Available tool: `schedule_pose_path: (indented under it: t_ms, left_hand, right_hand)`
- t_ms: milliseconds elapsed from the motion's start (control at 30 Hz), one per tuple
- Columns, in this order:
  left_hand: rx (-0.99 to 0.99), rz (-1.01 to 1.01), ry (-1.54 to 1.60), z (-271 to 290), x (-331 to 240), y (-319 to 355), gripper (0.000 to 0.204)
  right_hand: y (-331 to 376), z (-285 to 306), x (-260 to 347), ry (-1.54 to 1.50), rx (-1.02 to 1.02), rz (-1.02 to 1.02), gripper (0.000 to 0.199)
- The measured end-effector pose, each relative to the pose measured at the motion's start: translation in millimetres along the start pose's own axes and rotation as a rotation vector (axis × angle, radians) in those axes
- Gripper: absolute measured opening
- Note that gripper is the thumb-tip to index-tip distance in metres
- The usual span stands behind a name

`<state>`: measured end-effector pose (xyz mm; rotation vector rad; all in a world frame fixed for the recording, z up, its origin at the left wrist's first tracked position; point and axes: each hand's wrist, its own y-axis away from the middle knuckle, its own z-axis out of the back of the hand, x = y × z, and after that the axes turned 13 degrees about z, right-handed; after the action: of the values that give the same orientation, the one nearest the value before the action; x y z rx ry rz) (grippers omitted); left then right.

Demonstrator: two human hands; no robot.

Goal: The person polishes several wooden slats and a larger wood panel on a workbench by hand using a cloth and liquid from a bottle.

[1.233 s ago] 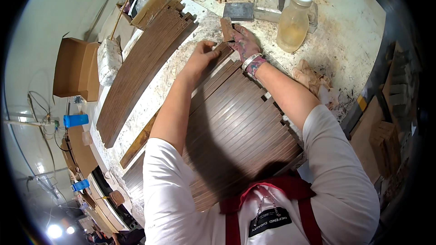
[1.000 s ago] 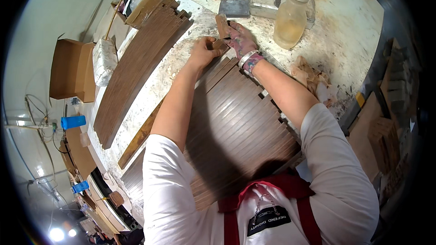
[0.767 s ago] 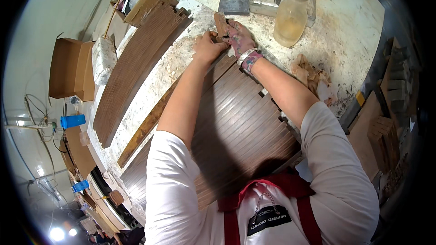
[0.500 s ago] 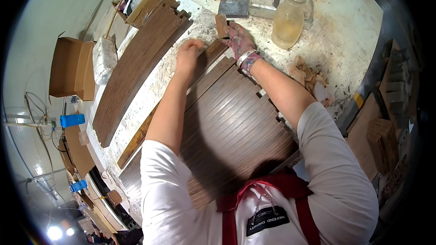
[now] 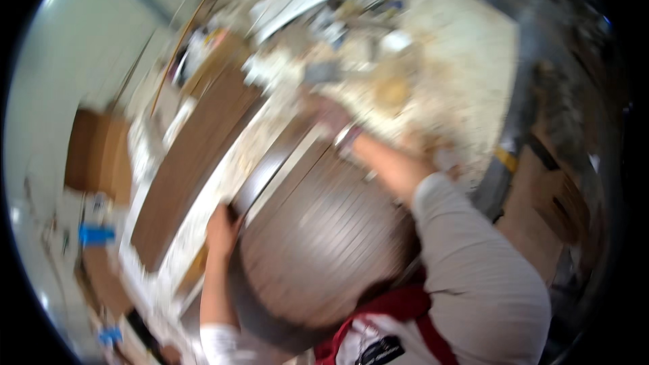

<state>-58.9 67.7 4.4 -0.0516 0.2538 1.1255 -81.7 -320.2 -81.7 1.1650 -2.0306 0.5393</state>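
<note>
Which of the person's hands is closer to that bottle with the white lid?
Right: the right hand is left of the bottle and slightly lower in the picture; the left hand is much farther away, well to the left and far lower.

Open cardboard box [image 5: 98, 157] at left, blue object [image 5: 96, 234] below; blurred jar [image 5: 391, 84] near grey block [image 5: 322, 71].

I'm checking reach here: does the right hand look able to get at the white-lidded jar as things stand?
Probably yes: the jar stands near the right hand, with nothing visible standing between them, though blur hides the hand's grip.
</note>
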Motion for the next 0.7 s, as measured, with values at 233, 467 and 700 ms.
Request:
schedule_pose_path:
  t_ms: [233,467,700]
  left_hand:
    - [0.394,0.027,0.171,12.8,31.6,20.1,0.054]
    - [0.715,0.069,0.531,40.1,17.0,27.6,0.057]
    - [-0.406,0.188,-0.301,24.1,90.3,-30.4,0.076]
  right_hand:
    - [-2.0,4.1,-2.1,0.032,-0.083,0.019,0.044]
    - [-23.6,33.3,-25.0,0.095,-0.066,0.065,0.049]
    - [-22.8,15.2,-29.6,0.11,-0.089,0.158,0.012]
